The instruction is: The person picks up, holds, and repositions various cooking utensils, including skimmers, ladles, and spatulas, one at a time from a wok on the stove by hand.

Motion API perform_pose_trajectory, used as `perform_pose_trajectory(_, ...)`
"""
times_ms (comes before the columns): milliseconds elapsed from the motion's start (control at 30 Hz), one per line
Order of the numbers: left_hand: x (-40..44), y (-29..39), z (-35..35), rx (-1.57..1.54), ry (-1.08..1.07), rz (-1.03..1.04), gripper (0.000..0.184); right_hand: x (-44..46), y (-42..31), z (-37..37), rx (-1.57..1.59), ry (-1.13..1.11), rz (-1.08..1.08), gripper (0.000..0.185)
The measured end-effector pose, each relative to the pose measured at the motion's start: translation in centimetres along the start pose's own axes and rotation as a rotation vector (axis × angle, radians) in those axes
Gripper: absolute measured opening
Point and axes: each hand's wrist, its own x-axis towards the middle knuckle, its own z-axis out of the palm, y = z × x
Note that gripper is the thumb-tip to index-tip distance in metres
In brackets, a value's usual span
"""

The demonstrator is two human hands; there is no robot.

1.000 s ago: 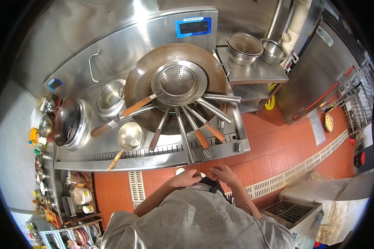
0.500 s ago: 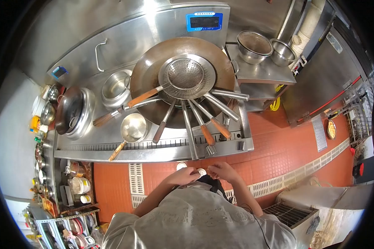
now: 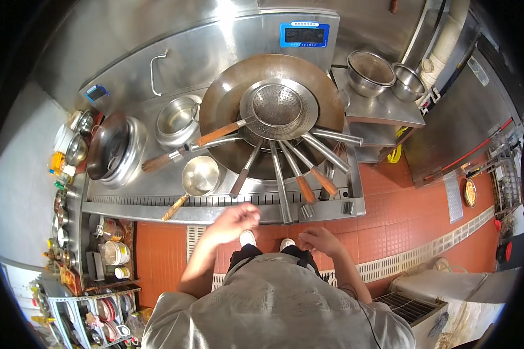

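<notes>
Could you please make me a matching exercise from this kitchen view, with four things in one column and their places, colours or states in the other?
Column one:
1. Pale-handled ladle
2. Large wok
3. Display panel
4. Floor

Column two:
A. Covered in reddish-orange tiles
B. Lying on the metal counter, left of the fan of handles
C. Has perforated strainers stacked over its middle
D. Framed in blue, on the upright metal backsplash

Right pairs: 1-B; 2-C; 3-D; 4-A
</notes>
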Motion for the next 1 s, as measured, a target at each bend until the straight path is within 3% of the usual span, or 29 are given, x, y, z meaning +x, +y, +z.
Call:
perform_pose_trajectory(67,0.3,2.3,-2.4,0.061,0.225,0.228,0.014,0.1,-0.3,0.5,-0.006,0.020,-0.005,0.029)
perform_pose_trajectory(133,1.7,1.9,-5.8,0.201,0.520,0.319,0.018,0.1,-0.9,1.1,0.011,0.052,0.013,0.029)
perform_pose_trajectory(200,2.4,3.6,-8.1,0.411,0.812,0.220,0.036,1.0,-0.2,1.3,-0.006,0.032,-0.025,0.029)
perform_pose_trajectory(267,3.5,3.5,-10.5,0.618,0.976,0.201,0.047,0.8,-0.4,1.9,0.003,0.051,-0.031,0.028)
perform_pose_trajectory(467,6.9,3.7,-14.7,0.575,0.974,0.149,0.056,-0.5,-3.1,3.4,0.046,0.151,-0.010,0.027)
perform_pose_trajectory(700,9.5,2.6,-17.3,0.384,0.905,0.247,0.041,-0.2,-3.3,4.8,0.078,0.227,-0.013,0.027)
perform_pose_trajectory(900,8.8,3.0,-18.1,-0.125,0.501,0.067,0.022,0.8,-3.6,6.6,0.120,0.313,-0.055,0.022)
perform_pose_trajectory(1000,8.8,3.0,-18.1,-0.144,0.368,0.024,0.022,1.8,-2.9,7.0,0.112,0.323,-0.020,0.026)
